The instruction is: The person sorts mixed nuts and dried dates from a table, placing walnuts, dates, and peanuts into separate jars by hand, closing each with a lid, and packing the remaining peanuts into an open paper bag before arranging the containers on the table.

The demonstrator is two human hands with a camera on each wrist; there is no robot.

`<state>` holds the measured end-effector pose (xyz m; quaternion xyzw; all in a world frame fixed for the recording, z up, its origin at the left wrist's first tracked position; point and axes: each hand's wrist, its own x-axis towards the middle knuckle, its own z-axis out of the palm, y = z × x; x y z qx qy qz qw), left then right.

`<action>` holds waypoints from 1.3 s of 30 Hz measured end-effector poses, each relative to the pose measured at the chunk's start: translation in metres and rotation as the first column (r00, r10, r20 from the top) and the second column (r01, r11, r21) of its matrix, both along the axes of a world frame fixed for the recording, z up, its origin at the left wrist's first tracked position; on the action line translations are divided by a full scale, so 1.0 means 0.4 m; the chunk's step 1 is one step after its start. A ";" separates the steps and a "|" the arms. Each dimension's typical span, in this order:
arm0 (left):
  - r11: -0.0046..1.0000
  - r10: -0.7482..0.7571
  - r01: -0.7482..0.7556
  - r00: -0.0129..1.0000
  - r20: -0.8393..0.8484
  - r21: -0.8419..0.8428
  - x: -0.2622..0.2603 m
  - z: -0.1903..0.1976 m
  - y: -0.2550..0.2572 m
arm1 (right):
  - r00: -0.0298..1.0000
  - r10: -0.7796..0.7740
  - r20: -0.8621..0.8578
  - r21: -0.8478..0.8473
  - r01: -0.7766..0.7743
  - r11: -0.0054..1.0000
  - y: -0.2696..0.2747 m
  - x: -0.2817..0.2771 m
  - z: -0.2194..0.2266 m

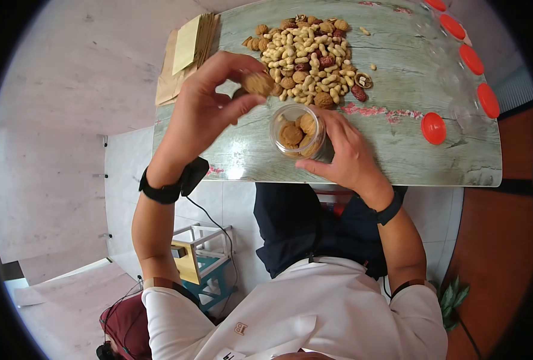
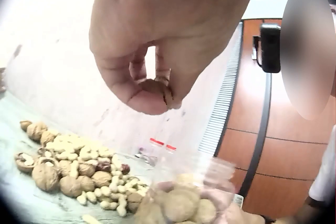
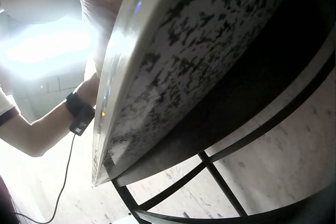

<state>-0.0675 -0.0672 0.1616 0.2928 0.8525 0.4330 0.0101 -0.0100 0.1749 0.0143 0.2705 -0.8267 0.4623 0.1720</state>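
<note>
My left hand (image 1: 207, 99) is raised to the left of a clear plastic jar (image 1: 275, 133). It pinches a walnut (image 1: 258, 84) between thumb and fingers; in the left wrist view the walnut (image 2: 156, 86) is mostly hidden behind the fingertips. Several walnuts (image 1: 291, 134) lie inside the lidless jar, which stands near the table's front edge. My right hand (image 1: 351, 153) grips the jar from its right side, thumb at the front and fingers behind. The right wrist view shows mostly the table's edge and underside, with the jar out of sight.
A heap of peanuts (image 1: 302, 51), walnuts and red dates spreads behind the jar on the table (image 1: 392, 78). Paper bags (image 1: 185, 48) lie at the back left. Along the right stand several clear jars with red lids (image 1: 471, 59), and one red lid (image 1: 434, 128) sits nearer.
</note>
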 end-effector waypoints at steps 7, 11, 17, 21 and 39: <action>0.957 -0.160 0.161 0.987 0.024 -0.243 0.061 0.045 0.067 | 1.000 -0.013 0.006 -0.008 0.013 1.000 0.000 0.001 0.004; 0.856 -0.229 0.108 0.956 -0.184 -0.506 0.067 0.041 0.082 | 1.000 -0.008 -0.004 -0.017 0.008 1.000 0.001 -0.001 0.001; 0.987 -0.016 0.009 0.999 -0.042 -0.158 0.081 0.041 0.079 | 1.000 0.001 -0.030 -0.018 -0.001 1.000 0.001 -0.003 -0.004; 0.998 -0.056 0.054 0.997 -0.051 -0.035 0.090 -0.007 0.085 | 0.999 -0.003 -0.041 -0.009 0.003 1.000 0.000 -0.003 -0.005; 0.970 -0.154 0.041 0.870 -0.469 -0.242 0.127 -0.098 0.071 | 0.998 0.009 -0.059 -0.030 -0.010 0.999 -0.004 -0.004 0.003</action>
